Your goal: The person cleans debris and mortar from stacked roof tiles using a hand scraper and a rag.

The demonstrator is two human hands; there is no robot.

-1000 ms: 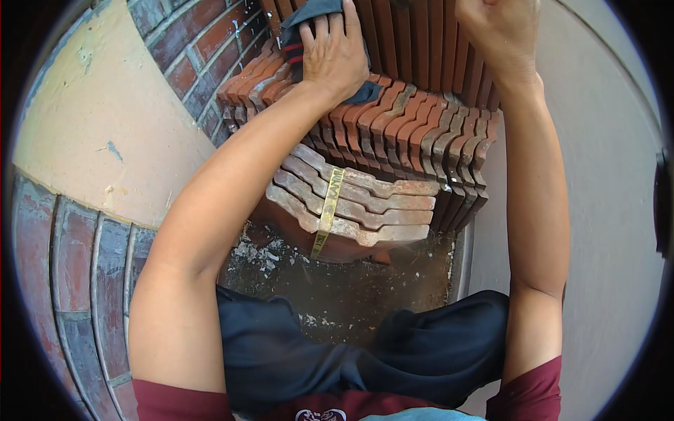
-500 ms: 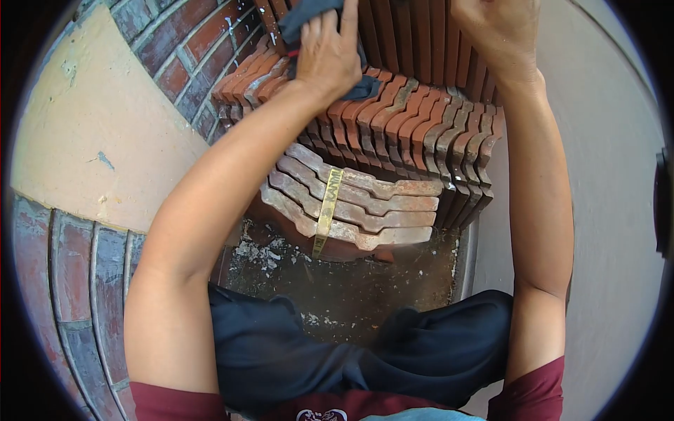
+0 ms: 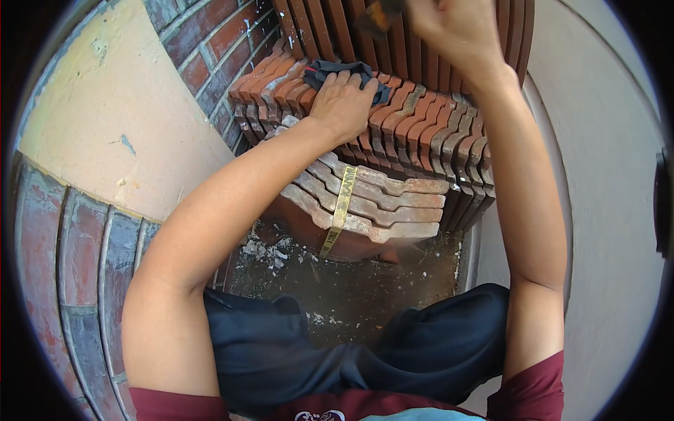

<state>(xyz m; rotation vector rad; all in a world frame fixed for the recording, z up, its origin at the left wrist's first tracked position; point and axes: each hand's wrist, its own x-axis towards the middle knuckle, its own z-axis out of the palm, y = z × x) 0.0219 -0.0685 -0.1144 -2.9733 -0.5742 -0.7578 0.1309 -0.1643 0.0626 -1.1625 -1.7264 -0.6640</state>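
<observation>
currently: tile row [image 3: 425, 128] lined up, front bundle [image 3: 414, 215] banded — remainder unclear; left hand [image 3: 341, 109] loosely spread on cloth [image 3: 326, 70]; right hand [image 3: 463, 31] cropped — grip uncertain.

No wording is legible; dark lettering on the yellow strap [image 3: 341, 210] around the near tile stack [image 3: 415, 212] is blurred.

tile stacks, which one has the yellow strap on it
The front stack, nearest the person's legs: a yellow strap runs down across its edges. No such strap shows on the middle row under the cloth or the tall row behind.
</observation>
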